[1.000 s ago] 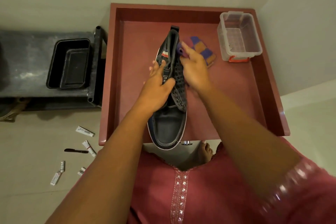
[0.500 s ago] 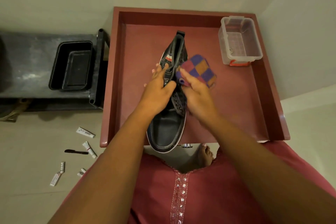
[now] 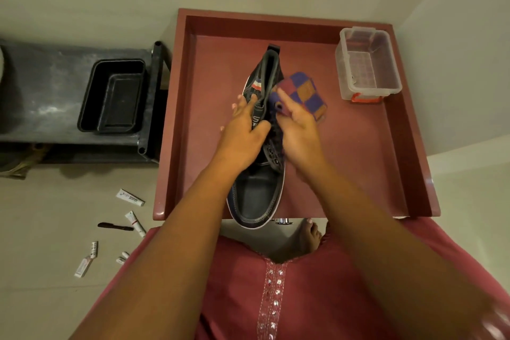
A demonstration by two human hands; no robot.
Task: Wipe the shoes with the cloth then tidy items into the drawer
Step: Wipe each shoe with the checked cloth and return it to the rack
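A dark high-top shoe point(image 3: 258, 196) is held over the open red drawer point(image 3: 358, 152), toe toward me and past the drawer's front edge. My left hand point(image 3: 242, 132) grips the shoe's left side at the laces, thumb over the top. My right hand point(image 3: 299, 132) holds a checked purple, maroon and orange cloth point(image 3: 303, 92) and presses it against the shoe's right side near the collar. The shoe's right flank is hidden behind my right hand.
A clear plastic box point(image 3: 368, 63) with a red clasp stands in the drawer's back right corner. A black tray point(image 3: 113, 95) sits on a dark low shelf to the left. Several small white tubes point(image 3: 129, 197) and a black tool point(image 3: 114, 226) lie on the floor.
My right hand with the cloth slid down the shoe's side, then back up a little toward the collar. The left hand kept its grip on the shoe.
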